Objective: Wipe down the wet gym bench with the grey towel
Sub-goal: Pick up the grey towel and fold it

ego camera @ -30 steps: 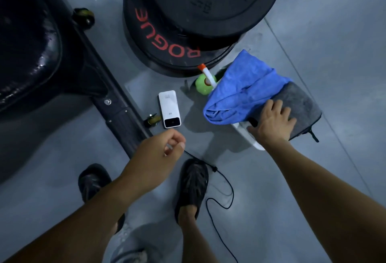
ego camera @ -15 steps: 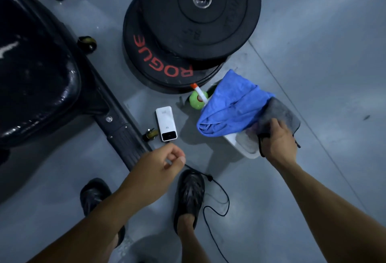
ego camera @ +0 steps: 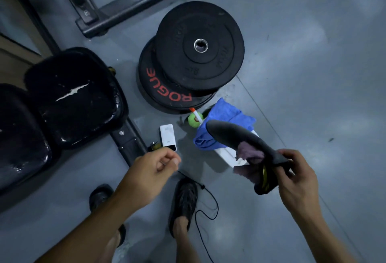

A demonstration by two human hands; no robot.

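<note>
The right hand [ego camera: 296,177] grips the grey towel [ego camera: 246,139] at one end, fingers and thumb curled round a bunched corner, and the cloth is off the floor, above the white tray [ego camera: 226,154] and the blue towel [ego camera: 224,122]. The free part of the towel stretches up and to the left from the hand, blurred, so its exact shape I cannot tell. The left hand [ego camera: 152,168] holds nothing; its fingers are loosely curled, near the white power bank [ego camera: 168,137].

The towel looks light and very soft — it folds and hangs wherever it is not held, and a yellow edge or label shows in the fold near the hand. I judge it will not slip easily, but held by one corner it will flop and give little pressure. For wiping, it is better to gather it into a flat pad under the palm, perhaps with help of the left hand.

The bench [ego camera: 77,100] is at the left, well apart from the towel. Its black padded surface shines with wet drops and has a pale tear — there the cloth may catch, so the strokes should be gentle.
</note>
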